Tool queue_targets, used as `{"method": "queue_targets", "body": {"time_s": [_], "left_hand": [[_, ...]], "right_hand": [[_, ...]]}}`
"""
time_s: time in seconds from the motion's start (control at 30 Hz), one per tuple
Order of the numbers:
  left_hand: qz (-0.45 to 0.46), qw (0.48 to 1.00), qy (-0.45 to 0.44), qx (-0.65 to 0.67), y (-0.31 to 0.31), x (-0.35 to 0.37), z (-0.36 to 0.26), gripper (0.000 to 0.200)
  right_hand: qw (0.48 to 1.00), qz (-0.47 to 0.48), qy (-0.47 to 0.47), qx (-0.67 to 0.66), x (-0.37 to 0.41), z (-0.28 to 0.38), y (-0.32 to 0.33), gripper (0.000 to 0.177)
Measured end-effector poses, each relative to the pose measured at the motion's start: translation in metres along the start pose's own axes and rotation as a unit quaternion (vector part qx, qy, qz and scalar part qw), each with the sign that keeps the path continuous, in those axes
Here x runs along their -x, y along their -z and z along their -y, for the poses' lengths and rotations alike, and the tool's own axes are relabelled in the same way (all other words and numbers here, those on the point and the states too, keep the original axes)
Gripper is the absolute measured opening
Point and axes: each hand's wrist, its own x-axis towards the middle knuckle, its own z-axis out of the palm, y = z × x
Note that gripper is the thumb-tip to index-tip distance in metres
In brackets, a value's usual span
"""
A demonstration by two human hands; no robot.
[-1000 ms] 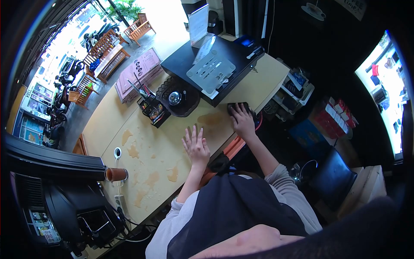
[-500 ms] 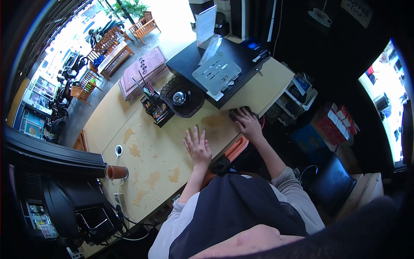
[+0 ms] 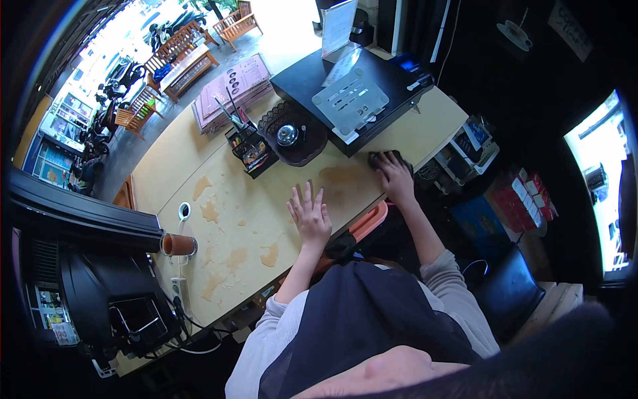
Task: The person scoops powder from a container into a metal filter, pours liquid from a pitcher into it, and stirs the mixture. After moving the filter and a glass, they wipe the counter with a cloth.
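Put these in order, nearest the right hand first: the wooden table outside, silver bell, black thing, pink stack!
1. Black thing, right under the right hand.
2. Silver bell, to the hand's left.
3. Pink stack, farther left, past the bell.
4. Wooden table, outside, beyond the counter.

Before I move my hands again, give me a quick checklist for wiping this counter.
1. Right hand on the cloth: ok, fingers spread over it.
2. Left hand free: ok, fingers spread, holding nothing.
3. Counter wiped dry: not ok, brown spills show on both sides of the left hand.
4. Menus clear of the spills: ok, stacked toward the far edge.
5. Power strip dry: cannot tell, too small to see.
6. Cloth's underside clean: cannot tell, hidden.
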Motion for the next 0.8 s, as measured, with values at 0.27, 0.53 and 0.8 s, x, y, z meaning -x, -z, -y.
{"method": "queue_targets", "body": {"time_s": [0.27, 0.53, 0.8], "left_hand": [[0.000, 1.000, 0.001, -0.009, -0.001, 0.000, -0.001, 0.041], [-0.009, 1.000, -0.010, 0.009, 0.000, 0.000, -0.003, 0.039], [-0.007, 1.000, -0.011, 0.019, 0.002, -0.001, -0.002, 0.038]], "right_hand": [[0.996, -0.032, 0.084, 0.018, 0.011, 0.035, -0.009, 0.028], [0.999, -0.031, 0.011, -0.024, 0.004, -0.009, 0.001, 0.024], [0.988, 0.045, 0.119, -0.085, 0.014, 0.020, -0.002, 0.029]]}}
